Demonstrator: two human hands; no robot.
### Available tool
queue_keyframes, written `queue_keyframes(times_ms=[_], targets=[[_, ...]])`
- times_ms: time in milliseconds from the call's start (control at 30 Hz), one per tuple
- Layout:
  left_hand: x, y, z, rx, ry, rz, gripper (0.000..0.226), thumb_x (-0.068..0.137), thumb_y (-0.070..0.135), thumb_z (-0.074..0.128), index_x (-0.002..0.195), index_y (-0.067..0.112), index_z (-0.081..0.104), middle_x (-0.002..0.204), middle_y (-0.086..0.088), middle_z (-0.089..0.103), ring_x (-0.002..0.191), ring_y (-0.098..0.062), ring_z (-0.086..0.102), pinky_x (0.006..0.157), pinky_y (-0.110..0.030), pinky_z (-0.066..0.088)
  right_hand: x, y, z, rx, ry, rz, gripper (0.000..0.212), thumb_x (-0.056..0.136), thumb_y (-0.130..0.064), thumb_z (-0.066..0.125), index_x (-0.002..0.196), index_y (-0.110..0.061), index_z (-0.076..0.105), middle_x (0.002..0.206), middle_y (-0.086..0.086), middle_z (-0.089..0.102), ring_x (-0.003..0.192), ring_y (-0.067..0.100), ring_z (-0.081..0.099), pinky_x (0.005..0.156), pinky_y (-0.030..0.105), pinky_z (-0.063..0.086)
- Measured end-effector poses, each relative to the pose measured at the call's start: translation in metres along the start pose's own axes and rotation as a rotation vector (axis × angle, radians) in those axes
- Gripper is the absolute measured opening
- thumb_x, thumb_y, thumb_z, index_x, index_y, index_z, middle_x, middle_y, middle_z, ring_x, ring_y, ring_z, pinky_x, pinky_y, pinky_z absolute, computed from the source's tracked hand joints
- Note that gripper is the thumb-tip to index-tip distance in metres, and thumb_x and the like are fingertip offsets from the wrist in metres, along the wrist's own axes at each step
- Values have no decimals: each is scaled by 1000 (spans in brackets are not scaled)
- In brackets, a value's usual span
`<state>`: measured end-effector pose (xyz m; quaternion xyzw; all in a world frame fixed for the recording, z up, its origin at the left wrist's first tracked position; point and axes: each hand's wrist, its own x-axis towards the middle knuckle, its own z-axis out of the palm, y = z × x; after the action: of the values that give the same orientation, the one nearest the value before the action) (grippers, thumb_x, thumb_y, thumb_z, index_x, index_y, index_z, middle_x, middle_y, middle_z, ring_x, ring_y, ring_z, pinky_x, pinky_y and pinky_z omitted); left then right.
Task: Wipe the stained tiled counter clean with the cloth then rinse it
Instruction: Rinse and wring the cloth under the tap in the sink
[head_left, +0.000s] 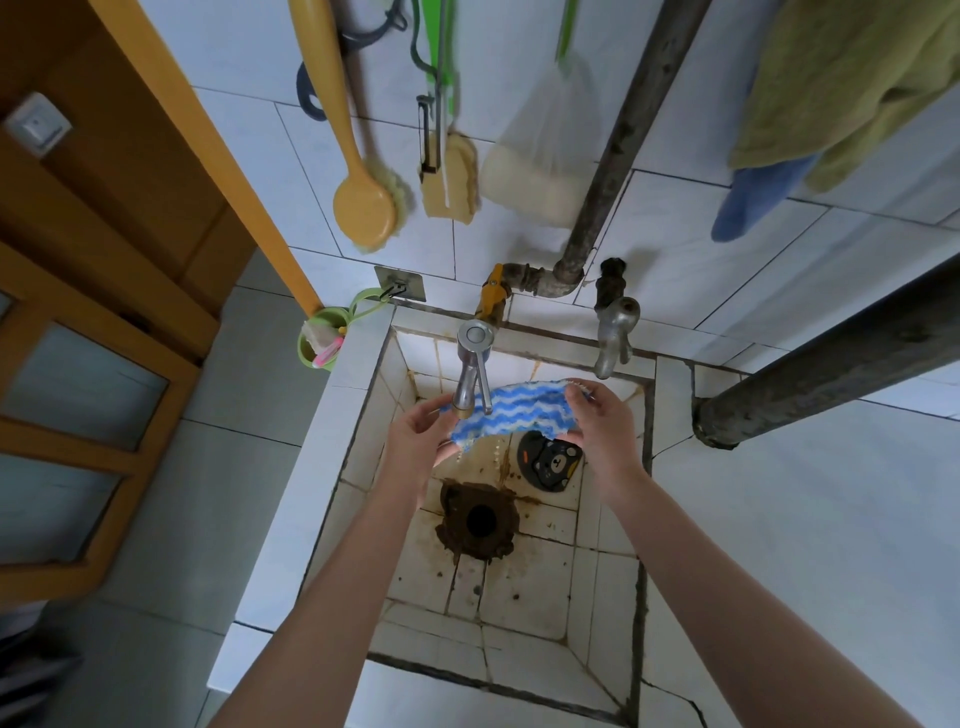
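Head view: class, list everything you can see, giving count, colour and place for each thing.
cloth: one, blue and white stripes, under the chrome tap
chrome tap: one, silver, sink's back left
old tap: one, dull grey, back wall
sink: one, stained white tiles, centre
drain: one, rusty brown, sink floor
disc: one, black, right of the drain
brush: one, yellow, hanging on wall
sponges: two, beige, beside the brush
cup: one, green, left of sink
towels: two, olive and blue, top right
pipes: two, dark, right
door: one, orange-brown, left
left hand, right hand: each holds one end of the cloth
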<state>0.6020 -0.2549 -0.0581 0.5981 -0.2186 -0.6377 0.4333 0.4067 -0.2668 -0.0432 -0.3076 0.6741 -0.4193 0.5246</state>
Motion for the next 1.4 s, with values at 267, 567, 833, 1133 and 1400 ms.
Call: queue_keyframes(times_ms=[267, 567, 833, 1133, 1400], targets=[[1, 3, 2, -50, 1, -35, 25, 85, -2, 58, 100, 17, 62, 106, -6, 67, 96, -22, 65, 80, -29, 53, 0, -4, 2, 4, -1, -8, 11, 94, -23, 54, 87, -30, 60, 110, 9, 64, 107, 23, 61, 89, 44, 54], [-7, 18, -13, 23, 43, 8, 31, 86, 6, 61, 116, 14, 61, 109, -3, 66, 95, -17, 64, 79, -27, 53, -4, -1, 18, 28, -40, -8, 6, 94, -20, 54, 90, -22, 58, 109, 10, 62, 108, 23, 60, 77, 31, 56], [-12, 23, -30, -24, 99, 24, 29, 88, 6, 58, 115, 13, 62, 108, -7, 66, 94, -21, 66, 78, -27, 56, -7, 5, 34, -24, -81, 19, 13, 94, -20, 54, 104, -12, 55, 104, 4, 59, 105, 18, 58, 66, 21, 56], [-14, 31, -41, -163, 120, 49, 26, 88, 3, 56, 113, 8, 62, 100, -6, 67, 77, -11, 69, 60, -17, 55, -9, 13, 50, -33, -164, 41, 4, 92, -11, 56, 95, -13, 55, 90, -4, 57, 97, 16, 57, 62, 20, 55], [-17, 34, -54, -232, 121, 67, 29, 89, 1, 54, 117, 5, 59, 103, -9, 67, 75, -11, 68, 58, -16, 53, -14, 15, 63, -48, -196, 36, 8, 93, -15, 55, 101, -13, 55, 101, 1, 57, 105, 18, 58, 76, 31, 56]])
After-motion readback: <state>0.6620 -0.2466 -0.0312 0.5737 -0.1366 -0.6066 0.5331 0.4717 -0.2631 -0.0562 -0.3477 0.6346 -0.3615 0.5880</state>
